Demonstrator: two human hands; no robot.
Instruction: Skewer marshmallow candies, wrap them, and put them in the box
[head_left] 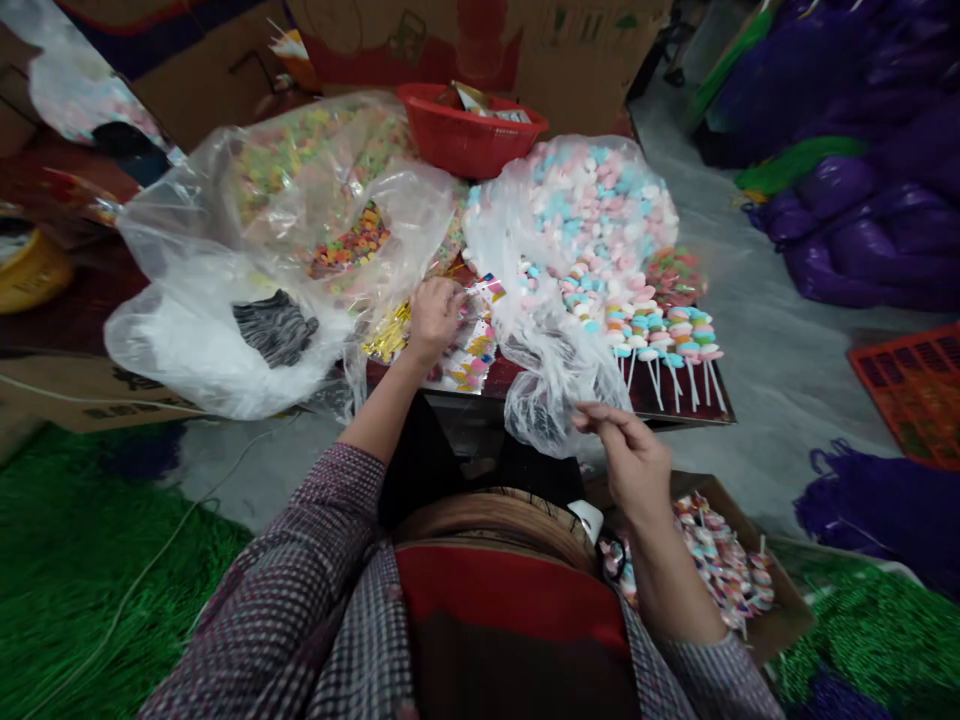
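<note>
My left hand [435, 318] is over the table with its fingers curled down, between a bunch of gold twist ties [390, 332] and a stack of printed clear wrappers [474, 362]. Whatever its fingertips hold is hidden. My right hand [631, 452] is raised at the table's front edge, thumb and fingers drawn together beside a crumpled clear plastic bag [555, 385]. I cannot make out anything in that pinch. Marshmallow skewers [652, 335] in pastel colours lie in a row on the right, their white sticks pointing toward me.
Behind sit a large bag of pastel marshmallows [600, 195], a bag of gummy candy [300, 150] and a red basin [472, 130]. A white bag with dark strips [276, 328] lies left. Wrapped skewers fill a cardboard box [780, 625] below right. Green strands [97, 560] cover the left floor.
</note>
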